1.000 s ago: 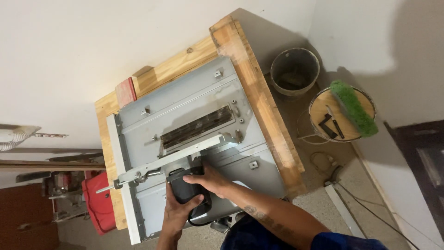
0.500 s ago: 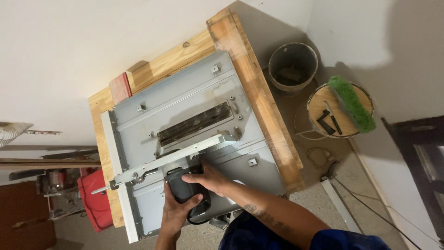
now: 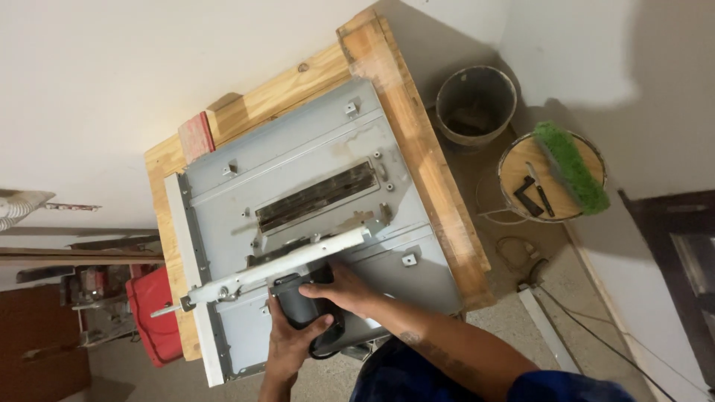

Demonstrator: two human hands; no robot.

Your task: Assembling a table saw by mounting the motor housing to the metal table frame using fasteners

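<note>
Dark grey power tool (image 3: 307, 311) sits on near part of grey metal table-saw top (image 3: 298, 186), just below the white fence bar (image 3: 279, 268). Left hand (image 3: 292, 344) wraps its lower end, fingers curled closed on it. Right hand (image 3: 344, 286) lies flat over its top right, fingers spread. Saw top rests in a wooden frame (image 3: 428, 171). Red block (image 3: 196, 136) on frame's far edge. Grey bucket (image 3: 475, 104) and green brush (image 3: 570, 167) on floor, well apart.
</note>
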